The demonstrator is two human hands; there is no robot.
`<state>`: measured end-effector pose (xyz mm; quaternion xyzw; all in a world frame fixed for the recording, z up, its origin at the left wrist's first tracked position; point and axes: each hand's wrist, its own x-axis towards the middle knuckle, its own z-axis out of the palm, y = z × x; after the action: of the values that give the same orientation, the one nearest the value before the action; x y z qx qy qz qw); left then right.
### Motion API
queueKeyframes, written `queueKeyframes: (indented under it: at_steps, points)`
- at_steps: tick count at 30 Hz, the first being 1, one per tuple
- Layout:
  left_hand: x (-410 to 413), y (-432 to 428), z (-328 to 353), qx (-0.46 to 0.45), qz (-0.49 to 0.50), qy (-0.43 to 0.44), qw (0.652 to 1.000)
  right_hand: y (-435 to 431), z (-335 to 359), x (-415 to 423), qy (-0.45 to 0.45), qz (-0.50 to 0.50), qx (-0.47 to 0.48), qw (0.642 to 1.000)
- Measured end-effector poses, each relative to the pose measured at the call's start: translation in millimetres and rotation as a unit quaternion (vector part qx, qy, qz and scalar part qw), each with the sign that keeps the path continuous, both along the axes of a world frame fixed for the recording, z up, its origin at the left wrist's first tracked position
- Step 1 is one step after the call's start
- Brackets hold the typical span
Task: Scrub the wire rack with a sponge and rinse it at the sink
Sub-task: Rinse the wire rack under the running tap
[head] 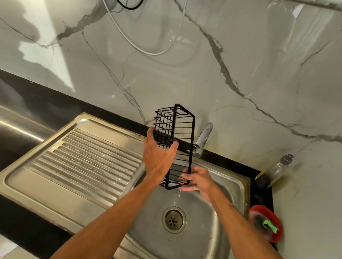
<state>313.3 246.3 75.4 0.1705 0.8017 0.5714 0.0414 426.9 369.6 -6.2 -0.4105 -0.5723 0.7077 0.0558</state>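
Black wire rack (183,130), upended over the stainless steel sink (208,238) at centre, half hides the chrome tap (203,136); left hand (157,157) clasps its middle, right hand (197,181) pinches its lower end; blurred green sponge (271,226) lower right.

The black wire rack (192,135) stands on end over the sink (230,187), the left hand (159,155) gripping its middle and the right hand (196,179) holding its lower end, where water (179,193) runs off. The sink is steel, wet, with a ribbed drainboard (94,160) on its left. The green sponge (271,226) lies in a red bowl (262,209) just right of it.
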Motion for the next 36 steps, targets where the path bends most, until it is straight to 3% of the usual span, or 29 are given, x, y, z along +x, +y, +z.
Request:
queueKeyframes:
  at_steps: [2,4,8,13,15,18,20,25,28,32,36]
  points:
    - [0.2,-3.3,-4.9,0.039,-0.001,-0.010,0.999,-8.1,-1.7,-1.8,0.005,0.004,-0.023,1.000]
    - [1.5,-8.6,-9.2,0.073,-0.017,-0.027,0.997,-8.9,-2.9,-7.0,0.019,-0.069,-0.015,0.997]
    - [-6.8,-26.0,-18.5,0.103,-0.098,-0.134,0.981,4.7,-1.3,-12.5,0.017,-0.141,0.074,0.987]
    - [-45.0,-51.7,-2.1,0.110,-0.106,-0.238,0.959,27.4,5.6,-10.9,-0.017,-0.101,0.213,0.972]
    - [-66.5,-60.9,10.0,0.073,-0.143,-0.228,0.960,34.5,7.4,-13.2,-0.028,-0.083,0.239,0.967]
    - [-87.5,-65.8,27.8,-0.055,-0.242,-0.224,0.942,37.3,9.5,-20.4,-0.022,-0.069,0.249,0.966]
    - [-91.1,-64.0,31.8,-0.093,-0.233,-0.209,0.945,38.0,9.0,-25.9,0.004,-0.084,0.237,0.968]
    - [-81.7,-53.4,34.4,0.035,-0.091,-0.129,0.987,27.5,-0.6,-38.9,0.099,-0.199,0.081,0.972]
    - [-74.1,-46.0,32.8,0.024,-0.089,-0.088,0.992,16.6,-7.3,-44.6,0.072,-0.137,0.044,0.987]
    - [-68.5,-40.8,31.7,0.026,-0.086,-0.059,0.994,30.8,-0.4,-51.0,0.098,-0.233,0.030,0.967]
    - [-84.7,-41.8,19.1,-0.001,-0.068,-0.049,0.996,24.4,-12.5,-58.5,0.041,-0.127,0.049,0.990]
